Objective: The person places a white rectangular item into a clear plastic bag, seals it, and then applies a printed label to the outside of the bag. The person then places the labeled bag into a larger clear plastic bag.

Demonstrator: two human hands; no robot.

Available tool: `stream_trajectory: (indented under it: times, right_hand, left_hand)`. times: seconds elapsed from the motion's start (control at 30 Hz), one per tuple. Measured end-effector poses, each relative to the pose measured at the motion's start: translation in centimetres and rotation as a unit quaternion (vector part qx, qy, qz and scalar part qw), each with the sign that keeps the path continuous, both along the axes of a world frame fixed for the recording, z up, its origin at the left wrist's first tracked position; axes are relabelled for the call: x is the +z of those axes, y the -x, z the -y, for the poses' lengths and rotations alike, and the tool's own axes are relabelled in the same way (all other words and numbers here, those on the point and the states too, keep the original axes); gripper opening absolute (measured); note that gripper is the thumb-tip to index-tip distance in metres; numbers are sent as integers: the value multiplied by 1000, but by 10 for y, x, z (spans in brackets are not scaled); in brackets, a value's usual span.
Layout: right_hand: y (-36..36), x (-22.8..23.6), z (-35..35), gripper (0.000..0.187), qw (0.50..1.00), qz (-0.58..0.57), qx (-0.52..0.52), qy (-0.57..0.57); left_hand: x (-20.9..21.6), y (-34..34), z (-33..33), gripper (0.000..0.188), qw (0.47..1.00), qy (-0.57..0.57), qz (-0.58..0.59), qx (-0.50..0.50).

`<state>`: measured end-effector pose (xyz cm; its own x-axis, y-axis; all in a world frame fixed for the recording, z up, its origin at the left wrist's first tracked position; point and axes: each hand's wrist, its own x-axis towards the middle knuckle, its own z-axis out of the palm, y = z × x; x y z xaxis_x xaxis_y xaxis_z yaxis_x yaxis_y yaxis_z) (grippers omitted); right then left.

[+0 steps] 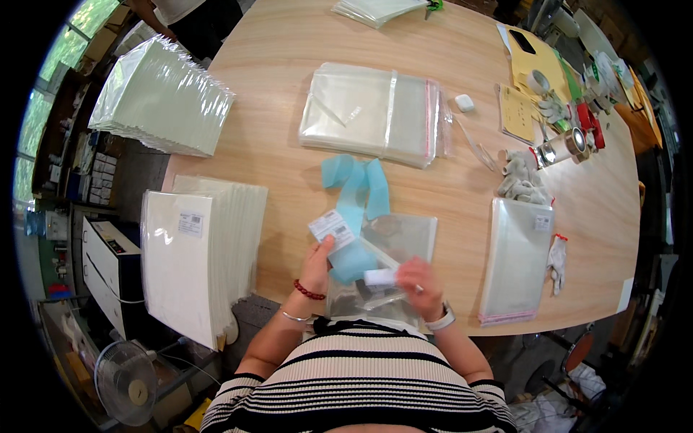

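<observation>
My left hand (315, 265) is closed on a strip of labels, its white printed face (332, 229) turned up by the thumb. The strip's light blue backing (353, 198) trails away over the table in loops and also hangs below the hand. My right hand (420, 283), blurred by motion, pinches a small white label (380, 277) a little to the right of the strip. Under both hands lies a clear plastic bag (415, 234), partly hidden by the strip and my hands.
Ahead is a bundle of clear bags (361, 112). Wrapped white stacks (177, 260) stand at left, with another stack (159, 94) behind. On the right are a labelled bag pack (516, 260), work gloves (523, 180), a glass bottle (559, 149) and a tape roll (537, 81).
</observation>
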<state>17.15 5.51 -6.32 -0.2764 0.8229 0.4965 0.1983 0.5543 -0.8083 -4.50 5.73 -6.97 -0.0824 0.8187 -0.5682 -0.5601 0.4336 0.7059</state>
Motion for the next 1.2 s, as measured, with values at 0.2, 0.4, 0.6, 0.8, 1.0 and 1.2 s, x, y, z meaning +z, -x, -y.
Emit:
stream_trajectory:
  times: [0.2,0.4,0.6,0.8,1.0,1.2]
  right_hand:
    - [-37,-48,-44,8,936,9,-174,304]
    - [-31,-62,-54,14,937,75,-166,297]
    - [-8,-31,-57,35,901,347,-240,96]
    - [-40,-53,-89,21,941,220,-181,181]
    - [-43,-49,-87,13,964,214,-137,70]
    - [-36,-29,-77,10,965,211,-153,-30]
  left_hand:
    - [8,15,2,28,999,-27,-25,2]
    - [7,16,6,29,997,-32,-63,-21]
    - [-2,15,10,29,995,-54,-76,-24]
    - [-5,15,12,29,992,-71,-96,-34]
    - [1,16,12,29,992,-79,-96,-27]
    - [0,22,11,29,988,-87,-124,-18]
